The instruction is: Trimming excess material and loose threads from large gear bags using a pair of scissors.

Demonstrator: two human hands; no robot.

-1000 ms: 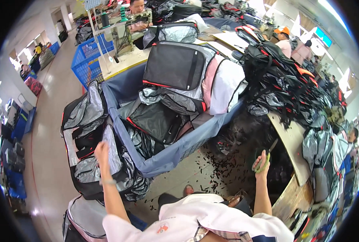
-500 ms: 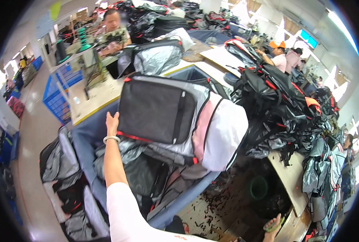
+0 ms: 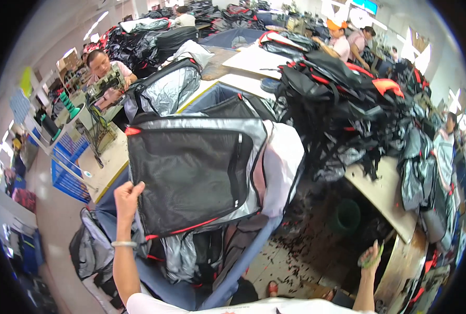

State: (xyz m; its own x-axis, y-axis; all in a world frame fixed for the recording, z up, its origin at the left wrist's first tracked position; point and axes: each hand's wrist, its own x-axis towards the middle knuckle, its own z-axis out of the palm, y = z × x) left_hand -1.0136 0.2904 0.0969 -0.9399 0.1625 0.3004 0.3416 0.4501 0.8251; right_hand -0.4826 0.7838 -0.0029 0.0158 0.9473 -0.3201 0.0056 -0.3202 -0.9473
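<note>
A person's left hand (image 3: 127, 194) reaches up and closes its grip on the lower left corner of a large, flat backpack panel of black fabric with grey shiny edging and thin red trim (image 3: 191, 172). The panel lies on top of a heap of similar grey and black pieces piled in a big blue fabric bin (image 3: 243, 261), tilted up toward the camera. A pale bracelet circles the left wrist.

The right hand (image 3: 370, 256) is low at the right, well apart from the panel, its fingers curled around a small green object (too small to identify), so that grip is taken.

The panel looks light and soft, a padded textile that would sag and fold if held by one corner only. The shiny grey edging seems likely to be slippery; the stitched red-trimmed border or a corner seam offers the firmer hold, and a second hand on the opposite edge would keep it flat.

To the right of the bin, a mound of finished black backpacks with red and orange accents (image 3: 343, 104) covers a pale wooden surface (image 3: 384, 193). Dark scraps litter the floor (image 3: 296, 251) beside a green bucket (image 3: 346, 215). At upper left, another person sits at a sewing machine (image 3: 103, 83).
</note>
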